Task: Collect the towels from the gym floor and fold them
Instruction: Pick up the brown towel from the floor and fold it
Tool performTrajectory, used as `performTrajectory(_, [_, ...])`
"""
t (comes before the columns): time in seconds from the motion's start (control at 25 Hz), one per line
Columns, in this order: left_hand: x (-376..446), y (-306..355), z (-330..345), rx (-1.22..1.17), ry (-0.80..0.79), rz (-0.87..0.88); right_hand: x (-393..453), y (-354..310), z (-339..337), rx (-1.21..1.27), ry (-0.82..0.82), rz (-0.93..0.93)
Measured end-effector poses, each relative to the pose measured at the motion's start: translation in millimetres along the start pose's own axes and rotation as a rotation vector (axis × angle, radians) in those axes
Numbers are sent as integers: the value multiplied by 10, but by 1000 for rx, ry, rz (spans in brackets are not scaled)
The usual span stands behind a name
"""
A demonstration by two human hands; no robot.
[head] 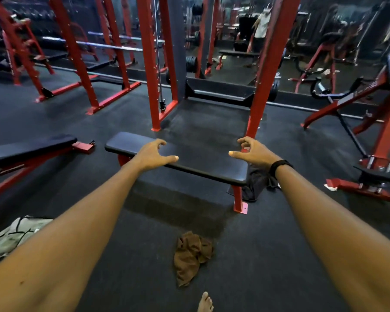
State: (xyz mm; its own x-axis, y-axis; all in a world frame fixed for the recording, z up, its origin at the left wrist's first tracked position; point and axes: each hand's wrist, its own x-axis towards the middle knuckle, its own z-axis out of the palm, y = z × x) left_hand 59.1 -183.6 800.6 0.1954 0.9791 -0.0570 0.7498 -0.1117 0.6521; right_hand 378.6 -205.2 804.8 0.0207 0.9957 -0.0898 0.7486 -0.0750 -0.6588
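Overhead, both hands loose, no grip; brown towel on dark gym floor.

Both arms stretched straight out ahead, bare forearms, roughly parallel. Left hand: thumb pointing inward, fingers loosely curled, nothing in the grip. Right hand: mirrors it, thumb inward toward the left one, fingers loosely hooked, also holding nothing. Thumb tips face each other, well apart. Black band on the right wrist, just behind the hand. One bare foot at bottom edge.
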Motion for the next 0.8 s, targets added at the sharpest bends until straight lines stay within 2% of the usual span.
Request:
performTrajectory(0.2, [1426,-207,433,37,-94,-95,1456,448,302,-21,-65,84])
performTrajectory(0.36, [2107,-604,1122,43,-253,-161,2066,1003,899,36,-133,178])
performTrajectory(0.6, [2894,-1905,2547,67,-535,-258,2464,2384,2462,96,-282,403])
performTrajectory(0.8, [3359,-3212,3996,150,-657,-310,2721,3704,4015,85,-422,549])
